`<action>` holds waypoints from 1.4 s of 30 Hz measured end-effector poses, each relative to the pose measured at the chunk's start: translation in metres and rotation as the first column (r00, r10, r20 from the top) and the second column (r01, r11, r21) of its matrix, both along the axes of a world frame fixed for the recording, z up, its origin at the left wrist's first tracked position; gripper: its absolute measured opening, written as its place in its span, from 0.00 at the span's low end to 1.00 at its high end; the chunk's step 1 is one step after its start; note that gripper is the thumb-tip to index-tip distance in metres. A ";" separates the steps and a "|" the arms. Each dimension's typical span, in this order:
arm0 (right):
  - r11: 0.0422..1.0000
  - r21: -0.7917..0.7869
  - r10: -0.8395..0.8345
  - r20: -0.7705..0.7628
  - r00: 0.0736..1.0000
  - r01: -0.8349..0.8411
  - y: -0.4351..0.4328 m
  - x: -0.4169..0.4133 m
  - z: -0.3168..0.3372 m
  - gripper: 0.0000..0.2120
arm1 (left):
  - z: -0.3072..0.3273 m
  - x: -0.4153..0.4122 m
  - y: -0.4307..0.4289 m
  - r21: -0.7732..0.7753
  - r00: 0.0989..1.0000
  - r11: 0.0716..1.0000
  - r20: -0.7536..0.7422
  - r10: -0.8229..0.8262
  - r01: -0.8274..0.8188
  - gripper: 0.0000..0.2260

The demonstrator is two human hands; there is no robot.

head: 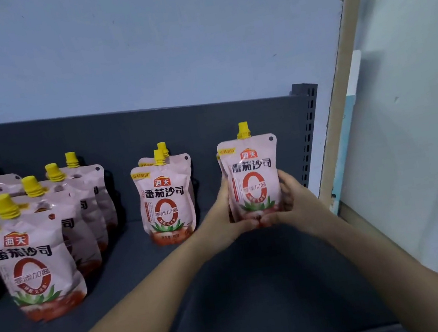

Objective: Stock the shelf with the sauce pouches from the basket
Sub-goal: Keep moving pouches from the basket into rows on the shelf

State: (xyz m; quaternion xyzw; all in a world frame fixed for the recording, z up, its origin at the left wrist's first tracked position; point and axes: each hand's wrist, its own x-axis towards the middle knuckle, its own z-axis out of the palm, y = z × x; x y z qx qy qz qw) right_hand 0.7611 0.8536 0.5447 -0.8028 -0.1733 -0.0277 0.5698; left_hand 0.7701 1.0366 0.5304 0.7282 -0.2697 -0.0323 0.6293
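A pink sauce pouch [252,177] with a yellow cap stands upright at the right end of the dark grey shelf [232,293]. My left hand [228,216] grips its lower left side and my right hand [293,197] grips its lower right side. The edge of a second pouch shows just behind it. Two more pouches [165,203] stand one behind the other in the middle of the shelf. Several pouches [39,251] stand in rows on the left. The basket is out of view.
The shelf's dark back panel [205,122] rises behind the pouches, with a slotted upright post [310,122] at its right end. A beige frame and a pale panel [408,136] stand to the right. Bare shelf lies in front of my hands.
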 end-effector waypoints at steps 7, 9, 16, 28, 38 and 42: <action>0.971 -0.231 -0.055 0.029 0.998 0.060 0.007 0.024 -0.026 0.44 | -0.041 0.019 -0.009 0.244 0.965 0.941 0.174 0.197 -0.236 0.42; 0.957 -0.276 -0.081 0.050 0.995 0.092 0.007 0.032 -0.033 0.42 | -0.045 0.027 -0.012 0.311 0.911 0.868 0.272 0.311 -0.389 0.40; 0.952 -0.300 -0.066 -0.020 0.998 0.057 0.002 0.053 -0.040 0.40 | -0.046 0.037 -0.012 0.271 0.962 0.923 0.105 0.254 -0.273 0.39; 0.982 -0.185 0.002 -0.126 0.992 -0.026 -0.005 0.062 -0.036 0.38 | -0.044 0.038 -0.024 0.287 0.951 0.908 0.042 0.306 -0.305 0.41; 0.951 -0.306 -0.091 -0.133 0.987 0.046 -0.003 0.044 -0.027 0.38 | -0.037 0.012 -0.034 0.281 0.879 0.842 0.013 0.477 -0.461 0.37; 0.937 -0.243 -0.278 -0.086 0.957 0.250 0.009 0.025 -0.030 0.33 | -0.037 -0.010 -0.023 0.406 0.901 0.822 0.010 0.433 -0.399 0.34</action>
